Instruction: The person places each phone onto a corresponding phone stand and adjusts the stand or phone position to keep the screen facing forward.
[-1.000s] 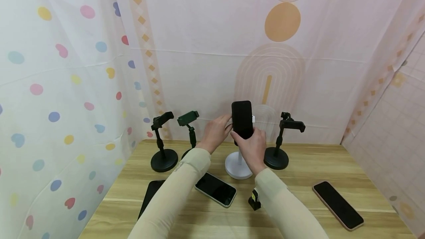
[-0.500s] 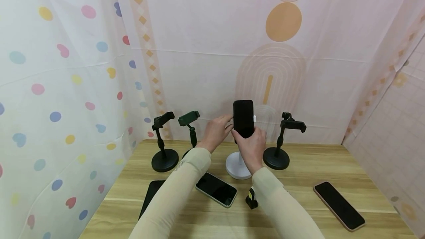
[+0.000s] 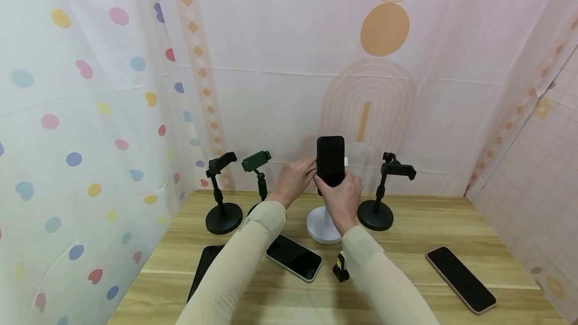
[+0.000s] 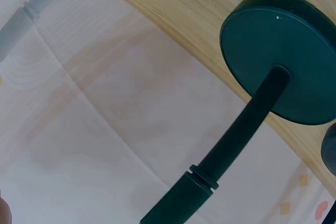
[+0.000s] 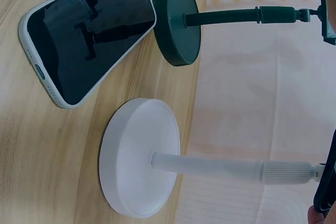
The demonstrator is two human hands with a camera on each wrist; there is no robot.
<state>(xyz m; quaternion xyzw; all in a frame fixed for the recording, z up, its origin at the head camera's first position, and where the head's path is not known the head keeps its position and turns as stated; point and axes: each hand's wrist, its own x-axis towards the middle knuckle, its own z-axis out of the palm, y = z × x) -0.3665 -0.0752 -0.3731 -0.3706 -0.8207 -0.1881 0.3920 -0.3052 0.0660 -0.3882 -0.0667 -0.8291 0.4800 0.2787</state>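
1. Between left hand (image 3: 294, 180) and right hand (image 3: 344, 200): phone (image 3: 330, 161), upright, long axis near vertical, dark face toward the person.
2. Right hand is the nearer one: it pinches the phone's lower end, thumb across the front, fingers around the right side.
3. Left hand sits at the phone's left edge, fingers bent. Can't tell if they pinch anything; fingertips run out of sight by the phone.
4. Key relation, my read: phone against head of white stand (image 5: 139, 158). Phone is above the base, roughly in line with the pole. White tab (image 3: 346, 161) shows at the phone's right edge, probably part of the clamp. Seating not visible; phone covers the head.
5. Wrist views don't settle it: right wrist catches only a cut-off strip of phone at the frame edge, left wrist none that I can make out.
6. Further out: green stand (image 3: 256, 161) left, base mostly behind left sleeve (image 3: 239, 265); left black stand (image 3: 224, 218) beyond it; right black stand (image 3: 376, 215) on the other side.
7. Flat on table (image 3: 397, 285): pale-rimmed phone (image 3: 294, 258), pink-edged phone (image 3: 460, 280), left phone (image 3: 205, 265) partly under the sleeve.
8. Black block (image 3: 340, 270) by right cuff: can't tell if worn or lying there.
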